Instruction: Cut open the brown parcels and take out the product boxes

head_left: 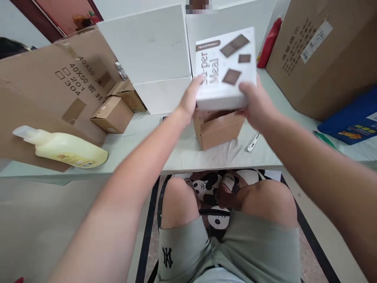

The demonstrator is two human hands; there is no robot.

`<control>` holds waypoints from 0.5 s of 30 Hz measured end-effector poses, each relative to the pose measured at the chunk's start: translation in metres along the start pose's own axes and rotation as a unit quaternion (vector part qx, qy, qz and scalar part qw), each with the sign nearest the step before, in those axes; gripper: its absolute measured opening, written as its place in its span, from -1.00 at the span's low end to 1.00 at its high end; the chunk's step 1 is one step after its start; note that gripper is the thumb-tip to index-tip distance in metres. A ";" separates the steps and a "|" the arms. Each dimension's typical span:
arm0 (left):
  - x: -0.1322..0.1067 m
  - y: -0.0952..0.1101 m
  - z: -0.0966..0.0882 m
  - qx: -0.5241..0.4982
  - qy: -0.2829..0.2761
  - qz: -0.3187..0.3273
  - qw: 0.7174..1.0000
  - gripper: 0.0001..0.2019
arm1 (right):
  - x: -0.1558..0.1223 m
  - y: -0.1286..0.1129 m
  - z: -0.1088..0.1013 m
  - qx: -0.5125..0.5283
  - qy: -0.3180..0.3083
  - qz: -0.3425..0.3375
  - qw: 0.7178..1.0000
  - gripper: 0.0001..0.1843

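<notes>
A white printed box [224,94] with brown bar pictures and the word "Meal" is held up between my two hands. My left hand [191,96] grips its left side, and my right hand [256,100] grips the right side with the thumb on the front. Both hands are closed on it, and some fingers are hidden behind or under the box. Just below it, a small brown cardboard box [220,131] stands on the cloth-covered table, its top partly hidden by the white box. To its right lies a small white box cutter [253,142].
A pale yellow bottle [70,149] leans at the left, before a large carton [44,86] and small brown boxes [114,114]. White panels [147,47] stand behind. At the right are a red bottle [269,43], a big carton [332,59] and a blue container [353,118].
</notes>
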State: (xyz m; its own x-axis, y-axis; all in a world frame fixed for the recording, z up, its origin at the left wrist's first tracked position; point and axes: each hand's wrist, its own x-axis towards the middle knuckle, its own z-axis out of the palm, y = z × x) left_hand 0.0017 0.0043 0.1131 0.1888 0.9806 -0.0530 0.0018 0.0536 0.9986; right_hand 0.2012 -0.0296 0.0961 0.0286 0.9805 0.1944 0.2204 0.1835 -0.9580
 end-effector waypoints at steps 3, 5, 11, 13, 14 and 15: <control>0.063 0.027 -0.014 0.109 0.056 -0.075 0.990 -0.53 | 0.065 -0.037 0.017 0.041 0.044 0.180 0.982 -0.34; 0.082 0.032 -0.019 0.165 0.083 -0.091 0.979 -0.66 | 0.077 -0.049 0.027 0.040 0.058 0.214 0.974 -0.35; 0.055 -0.003 -0.030 0.277 0.047 0.108 0.954 -0.47 | 0.046 -0.025 -0.006 0.059 0.110 0.080 0.989 -0.41; 0.034 -0.025 -0.035 0.362 0.078 0.210 0.905 -0.58 | 0.034 0.001 -0.041 0.014 0.171 0.055 0.984 -0.40; 0.025 -0.036 -0.037 0.405 0.064 0.241 0.880 -0.60 | 0.029 0.016 -0.059 -0.011 0.211 0.069 0.975 -0.39; 0.018 -0.046 -0.037 0.440 0.038 0.258 0.860 -0.59 | 0.025 0.032 -0.076 -0.028 0.251 0.097 0.963 -0.40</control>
State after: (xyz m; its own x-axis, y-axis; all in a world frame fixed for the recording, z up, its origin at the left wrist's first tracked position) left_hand -0.0316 0.0270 0.0656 0.3216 0.8425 0.4321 0.6851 -0.5221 0.5081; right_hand 0.2832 -0.0048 0.0863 0.5395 0.8356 0.1030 0.2153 -0.0186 -0.9764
